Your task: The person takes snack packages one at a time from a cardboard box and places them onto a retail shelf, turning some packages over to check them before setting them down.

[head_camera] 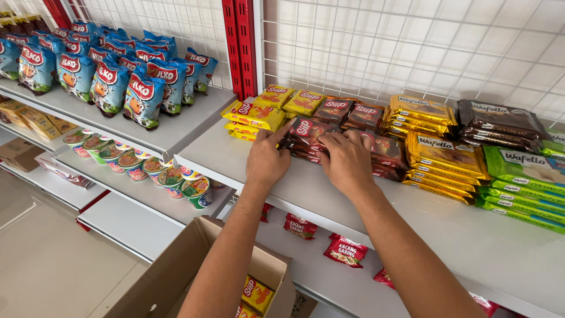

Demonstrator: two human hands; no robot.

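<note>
Both of my hands rest on a stack of dark brown snack packs (306, 132) on the white shelf (235, 156). My left hand (266, 159) presses the stack's left end with the index finger stretched out. My right hand (347, 160) lies flat over the stack's right part, fingers curled over the front edge. Yellow snack packs (254, 115) lie just left of the stack, and more brown packs (388, 150) lie to its right.
Yellow (444, 156), dark brown (500, 121) and green wafer packs (524, 182) fill the shelf's right side. Blue snack bags (109, 82) stand on the left shelf, cup noodles (170, 174) below. An open cardboard box (194, 265) holding yellow packs sits below my arms. Red packets (346, 250) lie on the lower shelf.
</note>
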